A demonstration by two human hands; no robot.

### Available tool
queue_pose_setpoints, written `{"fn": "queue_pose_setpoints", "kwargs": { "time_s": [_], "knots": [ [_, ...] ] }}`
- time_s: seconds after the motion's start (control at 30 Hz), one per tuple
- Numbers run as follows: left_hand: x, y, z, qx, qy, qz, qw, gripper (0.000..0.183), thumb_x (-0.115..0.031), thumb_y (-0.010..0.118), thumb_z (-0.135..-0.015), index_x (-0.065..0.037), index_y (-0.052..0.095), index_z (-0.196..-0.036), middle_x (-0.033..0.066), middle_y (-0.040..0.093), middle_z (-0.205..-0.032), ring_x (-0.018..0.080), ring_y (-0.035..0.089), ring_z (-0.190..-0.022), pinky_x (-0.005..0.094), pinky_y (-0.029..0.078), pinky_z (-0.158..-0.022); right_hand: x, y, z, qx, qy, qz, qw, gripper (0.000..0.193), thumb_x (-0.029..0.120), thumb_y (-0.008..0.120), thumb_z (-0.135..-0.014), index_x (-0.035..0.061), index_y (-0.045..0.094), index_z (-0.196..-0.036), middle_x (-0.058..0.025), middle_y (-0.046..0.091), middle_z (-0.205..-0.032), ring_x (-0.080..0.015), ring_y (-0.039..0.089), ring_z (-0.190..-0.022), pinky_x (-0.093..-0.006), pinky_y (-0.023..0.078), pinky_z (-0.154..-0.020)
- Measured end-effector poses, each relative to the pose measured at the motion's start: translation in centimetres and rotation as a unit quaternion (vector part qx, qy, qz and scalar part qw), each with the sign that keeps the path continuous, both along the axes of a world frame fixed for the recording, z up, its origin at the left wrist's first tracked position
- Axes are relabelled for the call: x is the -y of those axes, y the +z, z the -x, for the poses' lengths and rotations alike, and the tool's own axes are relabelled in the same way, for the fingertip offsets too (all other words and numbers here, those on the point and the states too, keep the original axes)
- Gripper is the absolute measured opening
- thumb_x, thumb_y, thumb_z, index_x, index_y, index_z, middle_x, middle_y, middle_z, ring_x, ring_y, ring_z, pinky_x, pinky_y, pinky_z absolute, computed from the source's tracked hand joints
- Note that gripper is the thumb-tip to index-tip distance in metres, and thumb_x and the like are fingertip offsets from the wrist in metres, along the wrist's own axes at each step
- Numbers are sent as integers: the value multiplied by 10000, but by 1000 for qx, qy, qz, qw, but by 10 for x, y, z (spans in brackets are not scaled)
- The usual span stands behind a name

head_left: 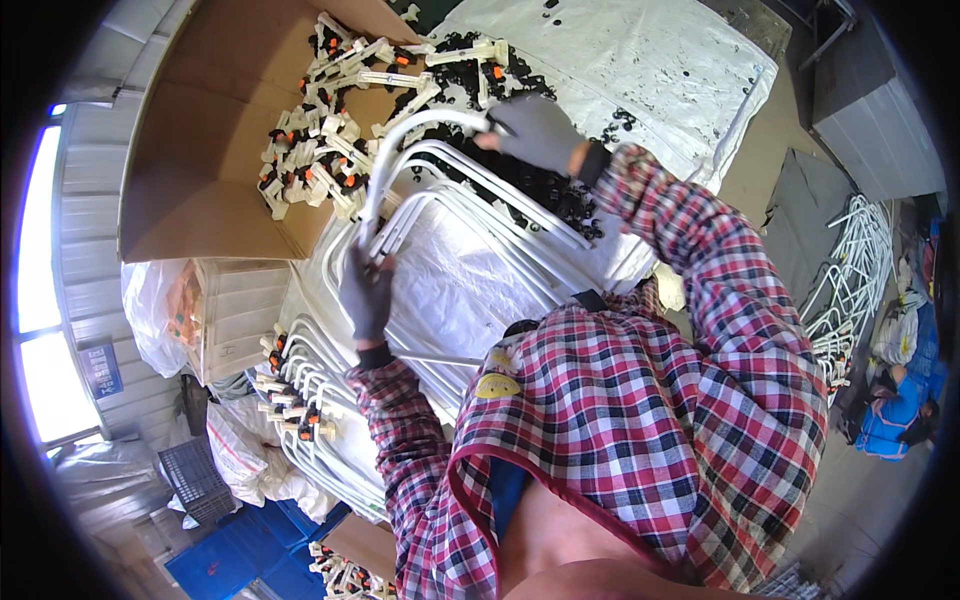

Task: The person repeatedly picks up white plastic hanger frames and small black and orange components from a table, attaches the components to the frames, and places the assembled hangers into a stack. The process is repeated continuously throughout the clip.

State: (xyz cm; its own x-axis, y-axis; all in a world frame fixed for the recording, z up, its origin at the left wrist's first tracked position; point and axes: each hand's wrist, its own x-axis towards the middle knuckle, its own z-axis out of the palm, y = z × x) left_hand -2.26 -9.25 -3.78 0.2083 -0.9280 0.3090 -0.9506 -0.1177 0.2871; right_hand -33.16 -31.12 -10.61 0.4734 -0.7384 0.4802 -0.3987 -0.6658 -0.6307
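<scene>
A white bent tube (pixel 378 185) is raised over the work surface, curving from one gloved hand to the other. My left hand (pixel 367 295), in a dark grey glove, is closed around its lower part. At the tube's upper end, my right hand (pixel 545 138), in a grey glove, has its fingers closed on the tip; a small dark part there is too blurred to name. Beneath lie several more white bent tubes (pixel 500 190), side by side. Small black parts (pixel 560 205) are scattered behind them.
A cardboard box (pixel 190 190) on its side spills cream plastic fittings (pixel 325 150) with orange and black pieces. White sheeting (pixel 640 60) covers the far surface. Finished-looking tubes with fittings (pixel 300 400) are stacked near left. More white tubes (pixel 860 250) lie on the floor at right.
</scene>
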Motion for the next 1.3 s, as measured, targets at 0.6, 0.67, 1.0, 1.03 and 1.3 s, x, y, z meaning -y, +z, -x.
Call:
{"fn": "queue_pose_setpoints", "kwargs": {
  "time_s": [0.6,0.67,1.0,1.03,1.3],
  "knots": [
    [-23,2,-3,-105,33,13,994,354,-227,684,-893,-164,615,-1235,82,685,-856,243,666,-765,373,508,-690,123,-31,-86,-299,-102,-96,944,421,281,548,-927,187,559,-1337,-124,701,-1103,-313,680,-991,-432,540,-791],
    [-38,0,-9,-107,68,24,992,349,-241,685,-893,-155,617,-1224,84,698,-869,251,672,-773,374,511,-695,111,-51,-83,-311,-95,-72,943,306,235,547,-921,164,632,-1207,-101,710,-1065,-284,690,-976,-425,544,-777],
    [-110,-25,-102,-278,156,118,941,300,-264,627,-983,7,621,-1113,-30,562,-748,54,485,-639,220,401,-578,55,-80,-45,160,-66,-129,976,269,327,695,-858,98,666,-997,-106,659,-767,-258,646,-727,-378,494,-671],
    [-117,-26,-110,-282,159,116,939,286,-265,620,-987,3,618,-1086,-29,552,-749,56,482,-643,219,400,-584,57,-91,-38,251,-88,-186,946,295,357,684,-890,80,662,-987,-76,662,-779,-212,648,-736,-353,490,-665],
    [-146,-29,-122,-252,212,120,937,222,-250,591,-997,-29,595,-1021,-24,475,-664,61,432,-603,231,327,-538,15,-183,-3,519,-12,-576,632,387,347,495,-1032,-1,571,-1184,-156,686,-1128,-232,693,-910,-349,575,-824]
  ]
}}
